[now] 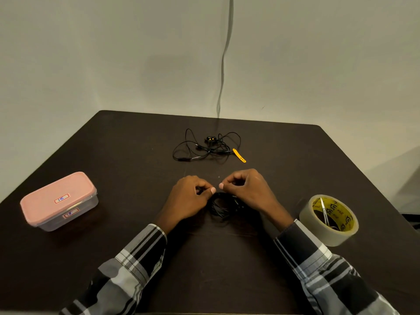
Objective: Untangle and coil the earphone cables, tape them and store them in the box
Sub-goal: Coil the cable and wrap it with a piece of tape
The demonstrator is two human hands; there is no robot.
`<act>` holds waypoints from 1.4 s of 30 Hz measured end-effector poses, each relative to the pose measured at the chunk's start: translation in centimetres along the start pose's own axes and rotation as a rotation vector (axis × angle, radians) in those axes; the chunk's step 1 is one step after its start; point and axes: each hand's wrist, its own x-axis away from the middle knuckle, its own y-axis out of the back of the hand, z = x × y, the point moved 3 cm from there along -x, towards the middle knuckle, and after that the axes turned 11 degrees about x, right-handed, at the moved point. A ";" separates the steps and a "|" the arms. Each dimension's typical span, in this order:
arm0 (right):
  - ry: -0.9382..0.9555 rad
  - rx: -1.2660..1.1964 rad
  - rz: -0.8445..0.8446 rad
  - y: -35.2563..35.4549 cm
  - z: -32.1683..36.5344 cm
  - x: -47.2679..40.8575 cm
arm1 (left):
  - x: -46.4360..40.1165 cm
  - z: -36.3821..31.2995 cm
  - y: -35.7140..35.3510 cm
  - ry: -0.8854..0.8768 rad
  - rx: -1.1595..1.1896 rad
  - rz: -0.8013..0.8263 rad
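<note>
Presently, the person's left hand (189, 196) and right hand (244, 189) sit close together at the middle of the dark brown table (227, 269), fingers curled. Both pinch at the top of a coiled black earphone cable (223, 206), which lies on the table between and just below the hands. What the fingertips hold exactly cannot be made out.

A second black earphone cable, tangled and loose (206, 146), lies farther back, well apart from the hands, with a small yellow strap (239, 155) at its right end. A clear plastic box with a pink lid (59, 200), lid on, stands at the left. A roll of clear packing tape with a yellow printed core (329, 220) stands at the right, near the right plaid sleeve (318, 264).
</note>
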 end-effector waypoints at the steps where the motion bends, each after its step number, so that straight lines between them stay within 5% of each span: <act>1: 0.005 -0.004 0.004 0.0 0.0 0.0 | -0.1 0.0 0.0 0.003 0.014 0.009; 16: 0.024 -0.060 -0.210 7.8 1.4 1.7 | -1.7 -2.7 2.4 -0.063 0.269 -0.094; 31: -0.427 0.734 -0.018 14.1 -7.7 8.6 | -1.2 -9.1 -2.6 -0.171 0.383 0.063; 42: -0.355 0.578 -0.267 14.6 -7.6 8.6 | -1.1 -9.0 -1.6 -0.122 0.435 0.052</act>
